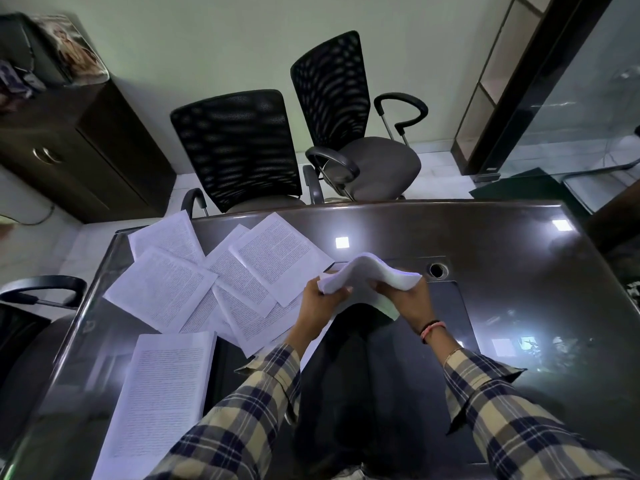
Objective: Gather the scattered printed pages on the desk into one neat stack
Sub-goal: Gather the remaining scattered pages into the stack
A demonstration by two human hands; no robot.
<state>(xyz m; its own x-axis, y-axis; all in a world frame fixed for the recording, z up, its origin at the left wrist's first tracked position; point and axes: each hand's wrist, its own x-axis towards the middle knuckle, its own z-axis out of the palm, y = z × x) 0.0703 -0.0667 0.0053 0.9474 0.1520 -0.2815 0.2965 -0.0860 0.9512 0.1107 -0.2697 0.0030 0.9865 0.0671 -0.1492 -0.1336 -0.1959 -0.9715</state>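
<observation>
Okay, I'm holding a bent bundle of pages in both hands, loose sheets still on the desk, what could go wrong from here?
1. The bundle arches between the left hand and right hand; it may crease, or sheets may slip out.
2. The farthest sheet overhangs the desk's far left edge and could slide off.
3. The loose sheets overlap at angles, so hasty gathering may bend corners. A thick stack lies separately, easily left out.

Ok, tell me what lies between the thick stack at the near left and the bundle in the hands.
Head view: loose overlapping printed pages lie fanned on the desk between the thick stack and the bundle held by both hands.
</observation>
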